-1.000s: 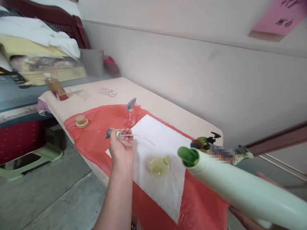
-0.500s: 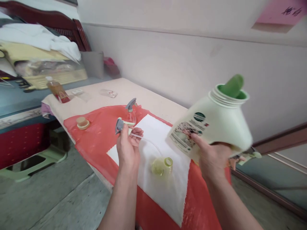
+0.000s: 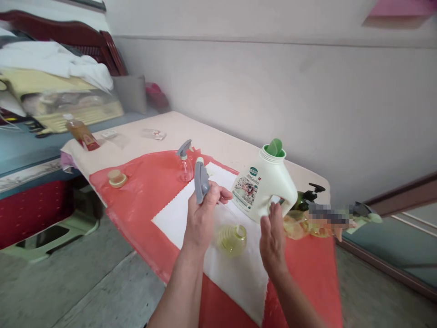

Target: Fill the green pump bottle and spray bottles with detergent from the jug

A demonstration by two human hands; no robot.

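Observation:
My left hand (image 3: 201, 218) is closed around a grey trigger spray head (image 3: 201, 181) above the white cloth. From the head a thin clear tube slants down toward a yellowish see-through bottle (image 3: 232, 240) with an uncapped mouth. Beside that bottle my right hand (image 3: 274, 243) has its fingers stretched out, holding nothing, just in front of the jug's handle. The pale green detergent jug (image 3: 273, 175) stands upright at the back of the cloth, a green spout showing in its uncapped neck. A second spray bottle (image 3: 185, 167), clear with a grey head, stands behind my left hand.
The white cloth (image 3: 177, 218) lies on a red plastic sheet (image 3: 139, 200) over the table. A beige cap (image 3: 117, 178) sits at left, a brown bottle (image 3: 82, 132) farther back. At right are a dark pump bottle (image 3: 303, 200) and bagged items. A wall borders the far side.
The jug came down from the air onto the table, and my right hand let go of it. My left hand moved right, turning the spray head upright. The tube tip appears closer to the yellowish bottle's mouth.

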